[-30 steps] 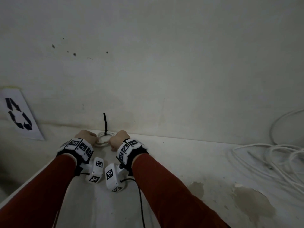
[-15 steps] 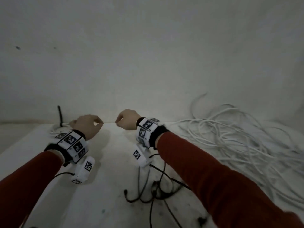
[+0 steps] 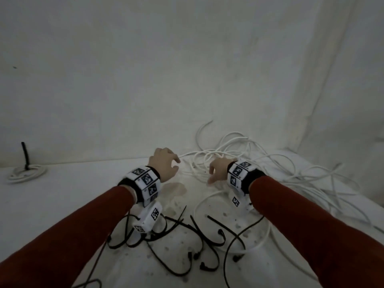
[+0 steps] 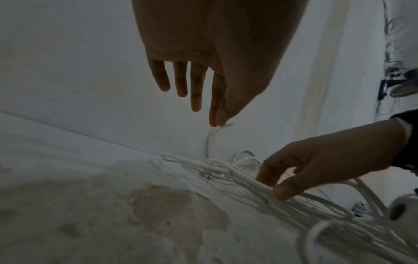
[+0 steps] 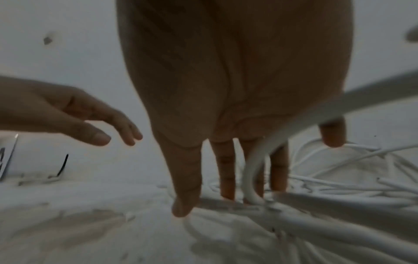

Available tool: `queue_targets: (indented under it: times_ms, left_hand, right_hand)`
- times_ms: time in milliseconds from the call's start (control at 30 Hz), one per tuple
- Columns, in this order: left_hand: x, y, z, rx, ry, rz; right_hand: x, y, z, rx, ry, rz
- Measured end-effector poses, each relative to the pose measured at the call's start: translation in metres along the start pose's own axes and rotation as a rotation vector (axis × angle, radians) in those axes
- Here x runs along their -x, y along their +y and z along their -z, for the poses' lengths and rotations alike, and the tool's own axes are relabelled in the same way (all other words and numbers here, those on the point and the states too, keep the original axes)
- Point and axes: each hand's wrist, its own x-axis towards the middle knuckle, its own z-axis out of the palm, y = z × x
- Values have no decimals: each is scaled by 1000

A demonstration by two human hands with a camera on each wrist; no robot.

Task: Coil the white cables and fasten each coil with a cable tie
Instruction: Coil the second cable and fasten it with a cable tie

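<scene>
A loose tangle of white cables (image 3: 270,173) lies on the white table, right of centre. My right hand (image 3: 209,175) reaches down into its left edge with fingers (image 5: 226,178) straight, the tips touching the strands (image 4: 226,176); one cable (image 5: 253,169) crosses in front of them. My left hand (image 3: 175,165) hovers just left of the tangle with fingers (image 4: 196,92) spread, holding nothing. A finished white coil (image 3: 27,172) lies far left by the wall, a black tie tail (image 3: 25,154) standing up from it. Several loose black cable ties (image 3: 187,231) lie under my forearms.
The stained white table (image 3: 62,194) meets a white wall behind and a side wall at the right. A single white cable loop (image 3: 207,204) lies near my right wrist. Thin black wrist-camera leads (image 3: 230,246) trail among the ties.
Both hands left the tied coil at the far left and moved right to the cable tangle. Their curled fingers have straightened. The head view swung right.
</scene>
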Motion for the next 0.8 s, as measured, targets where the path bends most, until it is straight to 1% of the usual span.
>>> queue_targets:
  times_ms: [67, 167, 233, 267, 300, 367, 433, 500, 600, 667, 733, 800]
  left_hand:
    - [-5, 12, -9, 10, -36, -65]
    - [-9, 26, -17, -44, -68, -136]
    - [-11, 32, -19, -86, -78, -161]
    - [-13, 36, -17, -74, -66, -168]
    - [-15, 39, -13, -30, -36, -179]
    - [-19, 48, 2, 117, 79, -243]
    - [-21, 57, 24, 256, 201, -337]
    - [-20, 64, 49, 340, 275, -392]
    - [-20, 69, 84, 352, 439, -424]
    - [-21, 69, 108, 373, 570, -428]
    - [-22, 65, 132, 384, 668, -420]
    - [-24, 61, 153, 389, 710, -393]
  right_hand:
    - [1, 3, -5, 0, 52, 41]
    - [5, -1, -3, 10, 103, 95]
    - [10, -1, 3, -72, 146, 134]
    - [14, 0, 9, -167, 184, 180]
    - [18, 3, 16, -295, 231, 221]
    - [31, 7, 36, -491, 346, 263]
    - [43, 11, 55, -536, 481, 290]
    - [55, 14, 73, -556, 584, 326]
    - [66, 23, 92, -724, 668, 357]
    - [72, 32, 98, -777, 714, 355]
    - [76, 41, 101, -766, 739, 340]
    - [80, 49, 101, -709, 758, 308]
